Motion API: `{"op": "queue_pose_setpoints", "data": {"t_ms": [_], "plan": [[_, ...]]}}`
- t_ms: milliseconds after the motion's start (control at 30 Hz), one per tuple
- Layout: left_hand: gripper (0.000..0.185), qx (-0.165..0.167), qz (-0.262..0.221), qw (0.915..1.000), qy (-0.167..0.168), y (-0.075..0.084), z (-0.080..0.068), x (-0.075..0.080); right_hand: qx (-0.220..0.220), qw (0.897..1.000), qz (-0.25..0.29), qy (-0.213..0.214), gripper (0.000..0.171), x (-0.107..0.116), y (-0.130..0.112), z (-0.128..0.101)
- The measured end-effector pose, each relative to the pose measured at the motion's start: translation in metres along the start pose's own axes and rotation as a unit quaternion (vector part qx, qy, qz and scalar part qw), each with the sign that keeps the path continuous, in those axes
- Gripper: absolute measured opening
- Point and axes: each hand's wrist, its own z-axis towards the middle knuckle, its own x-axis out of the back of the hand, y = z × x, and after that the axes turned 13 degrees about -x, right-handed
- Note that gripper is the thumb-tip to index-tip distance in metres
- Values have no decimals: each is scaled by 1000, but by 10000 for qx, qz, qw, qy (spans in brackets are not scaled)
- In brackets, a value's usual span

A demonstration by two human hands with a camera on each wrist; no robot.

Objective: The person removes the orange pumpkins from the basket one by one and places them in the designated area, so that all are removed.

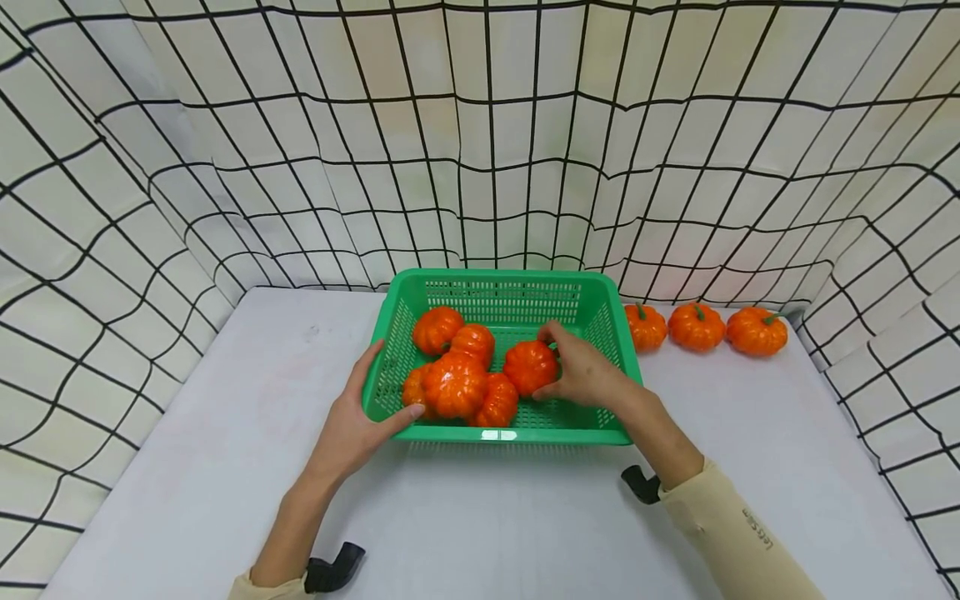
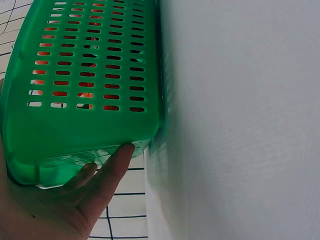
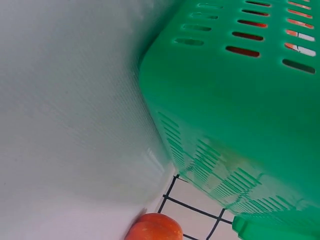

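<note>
Left hand [image 1: 352,429] holds near-left rim of green basket [image 1: 510,287], thumb hooked over edge. Right hand [image 1: 581,375] inside basket, fingers curled round small pumpkin [image 1: 529,367]. Risk: loose pile beside it shifts, grasped pumpkin slips, rolls.

Six orange pumpkins [image 1: 453,383] in one green basket [image 1: 502,287], three pumpkins [image 1: 696,326] on the table [image 1: 225,433]
</note>
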Motion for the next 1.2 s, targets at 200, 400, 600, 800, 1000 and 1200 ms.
{"op": "queue_pose_setpoints", "data": {"t_ms": [200,400,600,800,1000,1200], "plan": [[103,-54,-41,10000,26,0,-1,1,-125,9998,-94,104,82,0,-1,-1],[103,-42,-15,10000,22,-1,-2,-1,-179,9977,191,628,85,2,-1,-3],[102,-48,-22,10000,26,-1,-1,-1,-34,9919,775,1007,89,8,-2,-6],[102,-44,-8,10000,33,0,0,-1,157,9801,1563,1212,87,13,-1,-10],[102,-19,25,10000,25,0,1,0,455,9702,2037,1227,84,16,1,-16],[102,21,25,10000,13,0,1,0,717,9605,2397,1218,77,18,5,-20]]}}
